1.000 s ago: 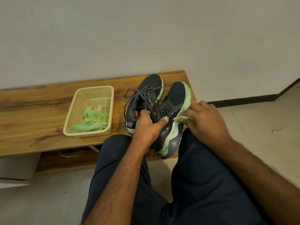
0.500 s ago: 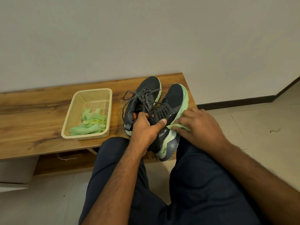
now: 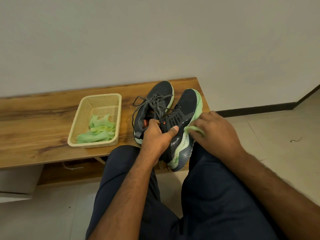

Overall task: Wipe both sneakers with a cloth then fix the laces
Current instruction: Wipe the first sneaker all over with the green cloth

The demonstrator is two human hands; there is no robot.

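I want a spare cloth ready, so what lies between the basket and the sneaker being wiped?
In the head view, the other sneaker stands on the bench between the basket and the held sneaker, laces loose.

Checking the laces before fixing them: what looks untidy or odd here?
The far sneaker's laces lie loose and tangled over its tongue, with one loop trailing onto the bench. A small dark squiggle lies on the floor at right; too small to identify. Nothing looks damaged.

Wooden bench [image 3: 34, 129], pale wall [image 3: 155, 40], seemingly tiled floor [image 3: 277, 135]
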